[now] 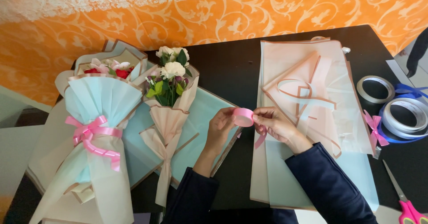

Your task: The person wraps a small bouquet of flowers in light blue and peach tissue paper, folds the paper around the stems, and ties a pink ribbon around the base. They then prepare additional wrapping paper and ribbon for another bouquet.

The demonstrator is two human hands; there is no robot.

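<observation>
My left hand (220, 128) and my right hand (275, 124) meet over the black table (232, 68) and together hold a loop of pink ribbon (243, 116). A loose end of that ribbon hangs down under my right hand. Left of my hands lies a small bouquet (169, 90) of white and purple flowers, wrapped in peach paper and resting on a light blue sheet (203, 112). Further left lies a larger bouquet (96, 130) wrapped in blue and cream paper and tied with a pink bow.
A stack of translucent pink wrapping sheets (312, 95) lies to the right of my hands. At the table's right edge are ribbon rolls (403, 117), a small pink bow (373, 128) and pink-handled scissors (408, 206). An orange patterned cloth (178, 19) hangs behind.
</observation>
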